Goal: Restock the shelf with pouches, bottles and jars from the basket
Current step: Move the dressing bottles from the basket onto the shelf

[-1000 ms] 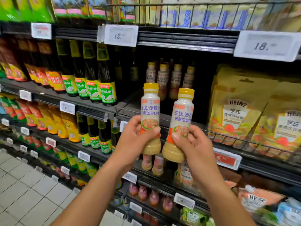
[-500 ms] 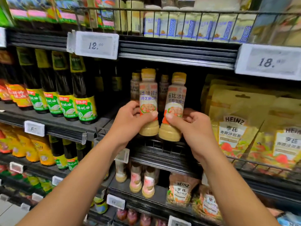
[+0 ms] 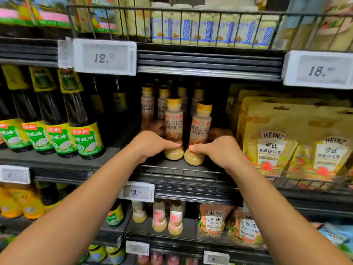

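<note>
Two hands are gripping bottles on the shelf: left hand clasping the left bottle, right hand the right bottle.

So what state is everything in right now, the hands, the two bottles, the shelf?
Left hand: gripping the left bottle low down.
Right hand: gripping the right bottle low down.
Left bottle: upright, capped, base at the shelf.
Right bottle: capped, leaning slightly.
Shelf: part stocked, bottles behind.
Heinz pouches: standing, sealed.

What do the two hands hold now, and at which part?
Each holds one dressing bottle low on its body: left hand, left bottle; right hand, right bottle.
</note>
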Tool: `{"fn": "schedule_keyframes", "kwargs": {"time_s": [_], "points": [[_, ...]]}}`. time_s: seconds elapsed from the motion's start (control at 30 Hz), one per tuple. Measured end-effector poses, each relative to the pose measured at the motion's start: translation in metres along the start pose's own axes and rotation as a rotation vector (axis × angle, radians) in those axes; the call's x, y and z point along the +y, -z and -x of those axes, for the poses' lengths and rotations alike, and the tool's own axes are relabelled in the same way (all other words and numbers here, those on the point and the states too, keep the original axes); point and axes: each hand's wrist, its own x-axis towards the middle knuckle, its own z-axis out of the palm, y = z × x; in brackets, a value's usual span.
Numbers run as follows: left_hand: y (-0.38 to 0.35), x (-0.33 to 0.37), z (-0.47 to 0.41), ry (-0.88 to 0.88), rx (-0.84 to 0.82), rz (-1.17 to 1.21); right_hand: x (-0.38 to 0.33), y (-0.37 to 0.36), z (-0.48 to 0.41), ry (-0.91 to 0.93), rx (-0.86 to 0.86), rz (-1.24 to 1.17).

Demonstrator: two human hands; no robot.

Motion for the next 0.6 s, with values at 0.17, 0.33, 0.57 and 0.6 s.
{"fn": "schedule_keyframes", "kwargs": {"time_s": [0.17, 0.33, 0.57, 0.6], "points": [[-0.005, -0.002, -0.007, -0.015, -0.051, -0.065, -0.005, -0.004, -0.003, -0.029, -0.006, 0.031], [-0.007, 0.0, -0.008, -0.028, -0.043, -0.188, -0.006, -0.003, -0.001, -0.035, 0.014, 0.075], [-0.001, 0.004, -0.003, 0.054, -0.08, -0.52, -0.01, -0.002, 0.0, -0.15, -0.039, 0.333], [-0.002, 0.007, -0.005, 0.062, -0.082, -0.528, -0.012, -0.003, -0.004, -0.162, -0.051, 0.337]]}}
